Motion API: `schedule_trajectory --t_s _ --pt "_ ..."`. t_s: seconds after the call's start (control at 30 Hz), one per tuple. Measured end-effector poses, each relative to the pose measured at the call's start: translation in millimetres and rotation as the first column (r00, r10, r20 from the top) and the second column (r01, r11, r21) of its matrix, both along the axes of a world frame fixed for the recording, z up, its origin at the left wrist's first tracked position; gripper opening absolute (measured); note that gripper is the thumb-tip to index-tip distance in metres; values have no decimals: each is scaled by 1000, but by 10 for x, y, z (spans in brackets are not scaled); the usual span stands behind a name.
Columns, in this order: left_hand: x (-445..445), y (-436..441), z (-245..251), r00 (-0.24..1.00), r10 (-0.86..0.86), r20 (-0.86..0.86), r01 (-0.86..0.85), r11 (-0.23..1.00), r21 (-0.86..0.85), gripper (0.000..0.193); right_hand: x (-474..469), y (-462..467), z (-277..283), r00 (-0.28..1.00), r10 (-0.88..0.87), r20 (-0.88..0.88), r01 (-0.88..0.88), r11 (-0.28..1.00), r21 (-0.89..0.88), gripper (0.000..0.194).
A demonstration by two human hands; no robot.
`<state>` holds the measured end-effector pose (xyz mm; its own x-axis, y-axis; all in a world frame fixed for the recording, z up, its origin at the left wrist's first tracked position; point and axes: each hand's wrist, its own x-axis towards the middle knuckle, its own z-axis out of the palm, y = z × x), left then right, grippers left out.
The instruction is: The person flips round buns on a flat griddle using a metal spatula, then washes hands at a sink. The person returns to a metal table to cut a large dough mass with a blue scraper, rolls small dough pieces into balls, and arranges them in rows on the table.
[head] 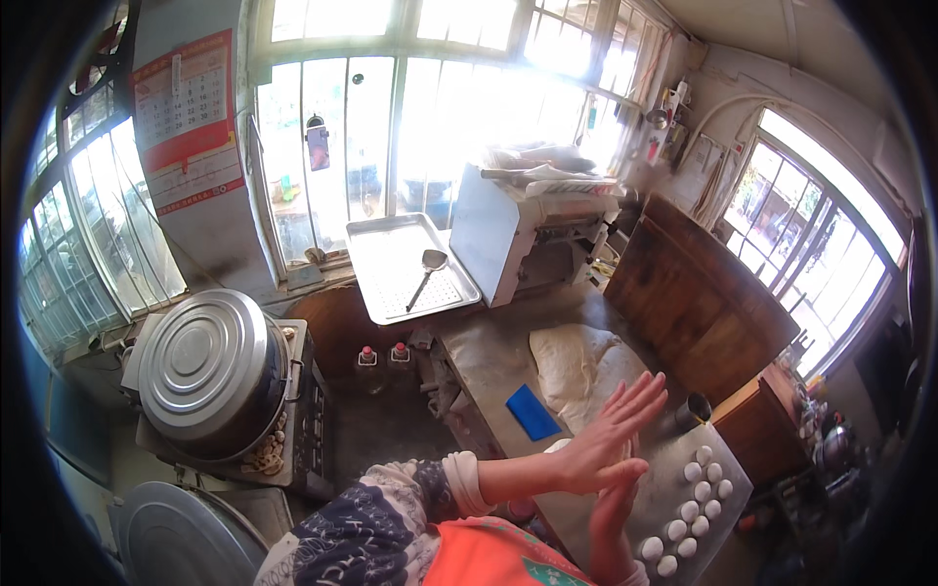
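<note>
My left hand [612, 447] is raised over the metal worktable [659, 469], fingers stretched out, its palm against my right hand [617, 502]. Whether anything lies between the palms is hidden. Behind the hands a large mass of pale dough [571, 362] rests on the table, with a blue dough scraper [533, 413] beside it. Part of a small white piece [558, 444] shows behind my left wrist. To the right of my hands, several small round dough balls [689, 510] lie in uneven rows near the table's end.
A dark cup [692, 412] stands beyond the hands, near an upright wooden board [696, 271]. A white machine [487, 234] stands at the back, beside a metal tray [374, 293] holding a ladle [434, 260]. At left, a large lidded pot [201, 359] sits on a stove.
</note>
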<state>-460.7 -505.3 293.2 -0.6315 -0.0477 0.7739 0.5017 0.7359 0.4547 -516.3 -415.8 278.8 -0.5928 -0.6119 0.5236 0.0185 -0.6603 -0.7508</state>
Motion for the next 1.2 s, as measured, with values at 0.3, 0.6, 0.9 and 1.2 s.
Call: schedule_trajectory --t_s 0.3,0.6,0.9,1.2 --pt "-69 12 -241 975 146 168 -195 923 333 43 -435 223 -61 786 83 613 -133 990 37 68" --pt "-31 -48 -285 973 -81 218 -3 933 361 55 -369 57 -855 953 83 291 -177 933 314 48" --pt "-357 -22 -1429 939 8 343 -141 921 364 46 -404 179 -1328 526 -269 -807 741 611 279 35" --pt "-496 349 -1616 578 -159 800 -307 866 394 20 -1818 1104 -3032 587 -373 -718 766 -33 643 48"
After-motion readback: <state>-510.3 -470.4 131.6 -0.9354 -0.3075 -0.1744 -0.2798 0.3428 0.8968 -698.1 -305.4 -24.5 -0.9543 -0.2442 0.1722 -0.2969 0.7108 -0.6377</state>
